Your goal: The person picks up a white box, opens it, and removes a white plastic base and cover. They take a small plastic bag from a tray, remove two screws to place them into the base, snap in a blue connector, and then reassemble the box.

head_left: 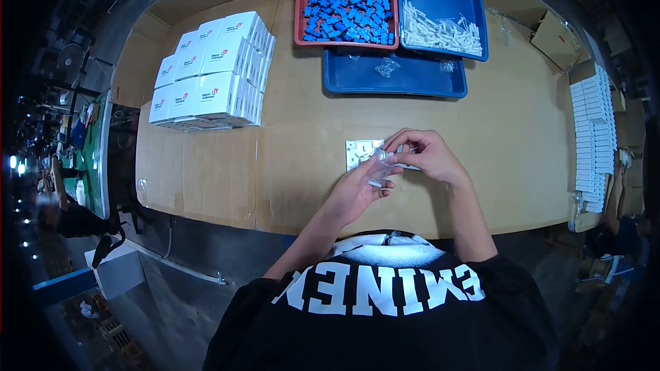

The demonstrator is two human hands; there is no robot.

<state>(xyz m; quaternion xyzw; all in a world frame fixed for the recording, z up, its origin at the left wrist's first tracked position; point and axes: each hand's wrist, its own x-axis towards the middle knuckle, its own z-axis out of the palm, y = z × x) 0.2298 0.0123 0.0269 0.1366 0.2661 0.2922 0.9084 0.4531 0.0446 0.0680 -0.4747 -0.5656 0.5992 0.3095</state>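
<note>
A small clear plastic bag (380, 169) is held between my two hands in the head view, above the near middle of the table. My left hand (352, 196) grips the bag from the left with its fingers curled, and a small white piece shows by those fingers. The fingertips of my right hand (432, 158) pinch the bag's upper right part. Just beyond lies a flat white plastic part (355, 150) with small fittings on it, partly hidden by my hands. More white shows under my right fingers, too covered to make out.
Stacked white boxes (213, 96) stand at left. Behind are a red tray (299, 20) of blue pieces, a blue tray (483, 27) of white sticks, and a lower blue tray (357, 82) with clear plastic scraps. White pieces (592, 137) are stacked at right, near another person's arm (614, 196).
</note>
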